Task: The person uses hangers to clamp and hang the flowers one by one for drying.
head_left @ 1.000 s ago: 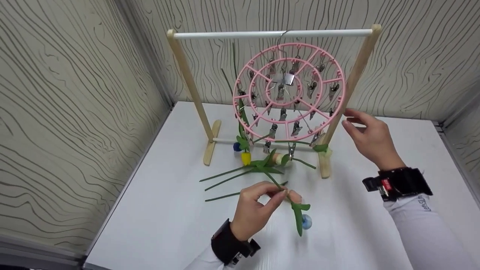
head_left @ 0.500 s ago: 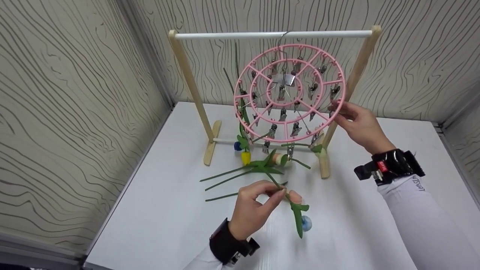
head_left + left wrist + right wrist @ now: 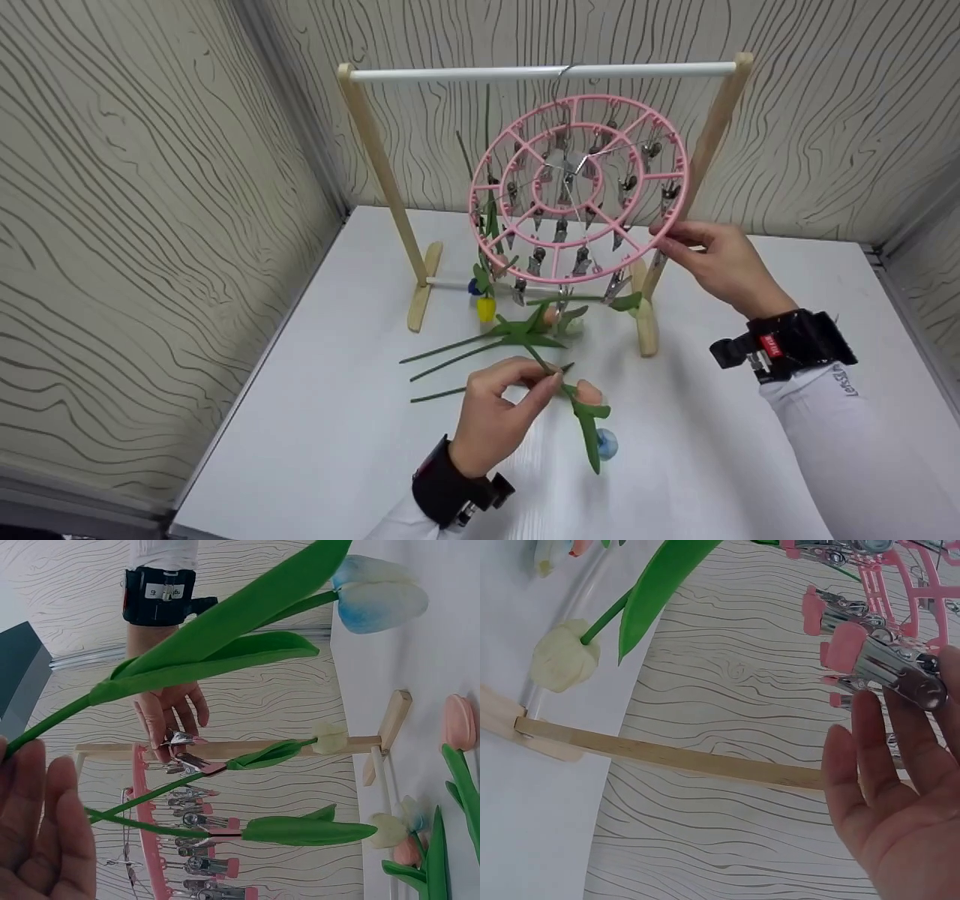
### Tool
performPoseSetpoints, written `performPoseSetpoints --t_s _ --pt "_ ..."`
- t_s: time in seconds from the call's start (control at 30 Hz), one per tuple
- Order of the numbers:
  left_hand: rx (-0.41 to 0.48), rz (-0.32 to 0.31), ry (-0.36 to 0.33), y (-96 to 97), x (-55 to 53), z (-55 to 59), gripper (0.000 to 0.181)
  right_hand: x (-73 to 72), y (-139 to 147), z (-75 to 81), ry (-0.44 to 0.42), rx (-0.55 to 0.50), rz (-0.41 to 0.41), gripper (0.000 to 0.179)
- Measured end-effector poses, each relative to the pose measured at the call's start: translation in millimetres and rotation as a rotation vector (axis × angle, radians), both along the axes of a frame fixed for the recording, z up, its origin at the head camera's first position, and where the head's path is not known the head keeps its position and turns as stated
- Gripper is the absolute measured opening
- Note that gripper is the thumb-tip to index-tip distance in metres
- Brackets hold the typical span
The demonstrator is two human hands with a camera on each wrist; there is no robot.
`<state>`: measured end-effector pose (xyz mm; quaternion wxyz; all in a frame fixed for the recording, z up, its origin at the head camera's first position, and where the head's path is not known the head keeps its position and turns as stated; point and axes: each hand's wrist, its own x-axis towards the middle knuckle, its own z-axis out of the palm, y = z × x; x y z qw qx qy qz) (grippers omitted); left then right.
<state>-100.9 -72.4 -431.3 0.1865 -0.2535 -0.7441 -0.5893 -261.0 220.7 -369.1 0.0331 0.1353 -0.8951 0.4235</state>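
Small booth w/ worktable, prob. a lab-type recording place.
We see pale walls point(image 3: 150, 187) w/ dark wood-grain lines on three sides, standing close round the white table point(image 3: 300, 427). Grey metal strips point(image 3: 298, 112) run along the corners, so we take it for a built cubicle. On both wrists of the person we notice black wrist cams point(image 3: 799, 345), which speak for a lab. The pink clip hanger point(image 3: 556, 262) on its tabletop stand point(image 3: 384, 165) is more a household thing, but we can't tell the exact type of place, e.g. lab or studio.
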Motion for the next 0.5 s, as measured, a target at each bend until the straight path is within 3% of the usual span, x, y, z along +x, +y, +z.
performPoseSetpoints --t_s 0.13,0.37,0.5 --pt "0.012 0.001 -0.021 -1.8 -0.2 1.0 0.014 8.6 -1 1.8 0.001 0.038 0.021 0.040" --pt "0.006 0.017 0.077 -4.1 -2.9 2.6 0.008 25.0 -9 2.9 -0.055 0.056 0.073 0.043" --pt "0.017 0.043 0.069 -5.6 -5.2 4.5 0.006 30.9 -17 0.3 -0.029 0.069 0.113 0.042"
